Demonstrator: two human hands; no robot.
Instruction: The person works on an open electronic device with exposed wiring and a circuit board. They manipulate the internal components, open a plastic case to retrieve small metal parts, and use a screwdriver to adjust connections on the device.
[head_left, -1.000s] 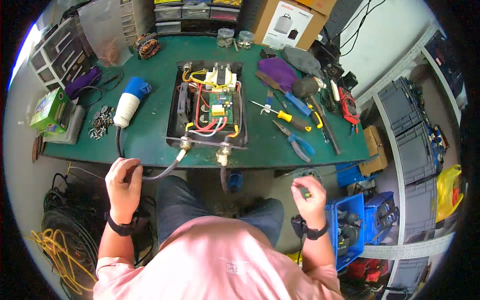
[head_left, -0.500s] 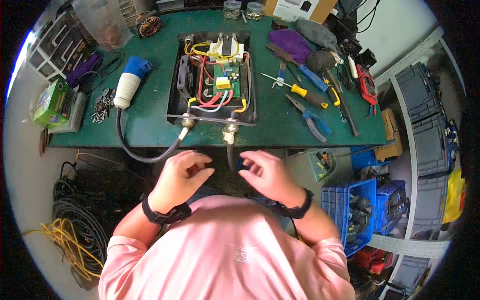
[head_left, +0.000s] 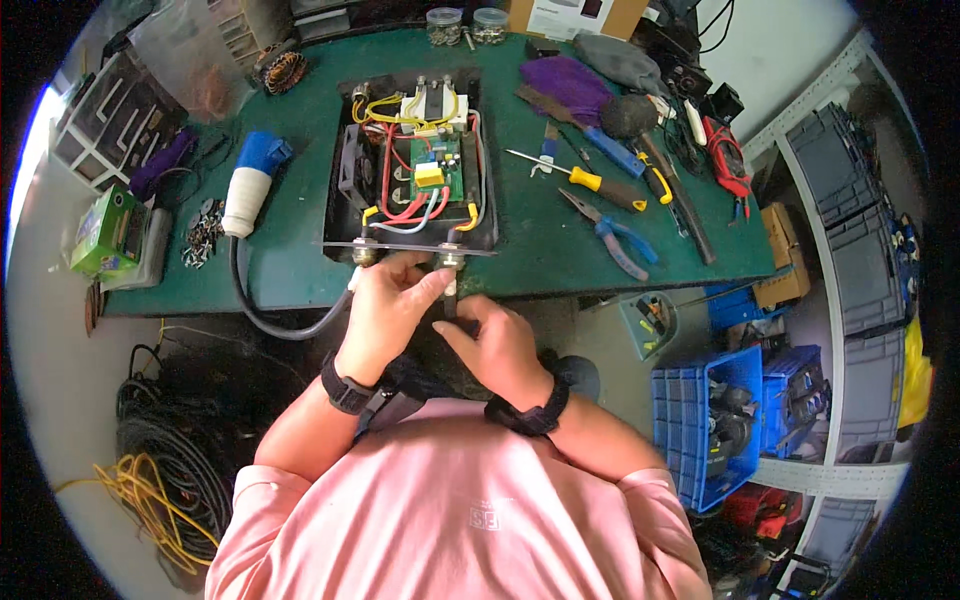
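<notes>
Black cable [head_left: 450,303], between left and right fingers [head_left: 480,309]

Along the near edge of the worktop [head_left: 300,180], the left hand [head_left: 385,305] is partly masking a metal fitting [head_left: 451,260], the right hand [head_left: 497,350] is hiding a black cable's lower run, and up at the far edge, the picture's top is cutting off a cardboard box [head_left: 622,20]!
</notes>
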